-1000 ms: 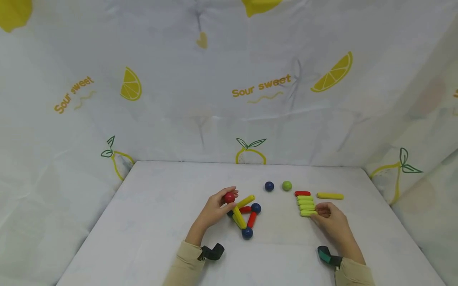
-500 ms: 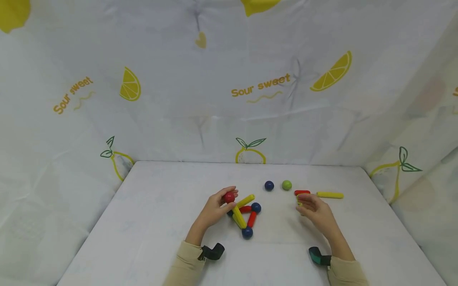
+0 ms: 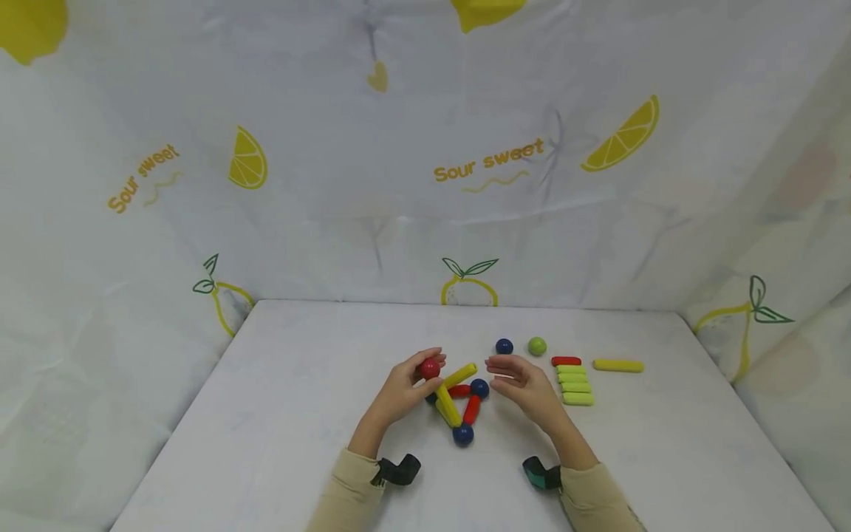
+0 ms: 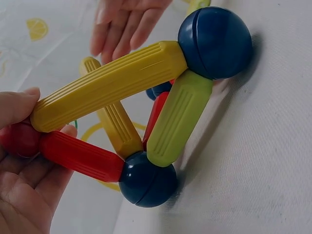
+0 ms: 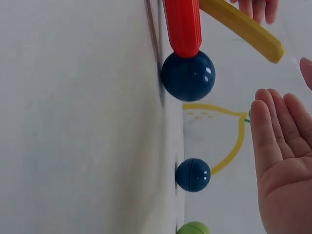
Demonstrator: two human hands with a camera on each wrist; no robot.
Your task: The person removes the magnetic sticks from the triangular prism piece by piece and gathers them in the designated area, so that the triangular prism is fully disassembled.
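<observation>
A small frame of sticks and balls stands mid-table. My left hand pinches its top red ball, seen close as the red ball between my fingers. From that ball run a yellow stick and a red stick to two blue balls, with a light green stick between them. My right hand hovers just right of the frame, fingers straight, palm empty, close to a blue ball of the frame.
Behind the right hand lie a loose blue ball and a green ball. To their right are a red stick, a row of light green sticks and a yellow stick. Lemon-print cloth walls enclose the table.
My right hand has left the row of green sticks and moved left to the frame, holding nothing. The left hand and the frame have stayed put.
</observation>
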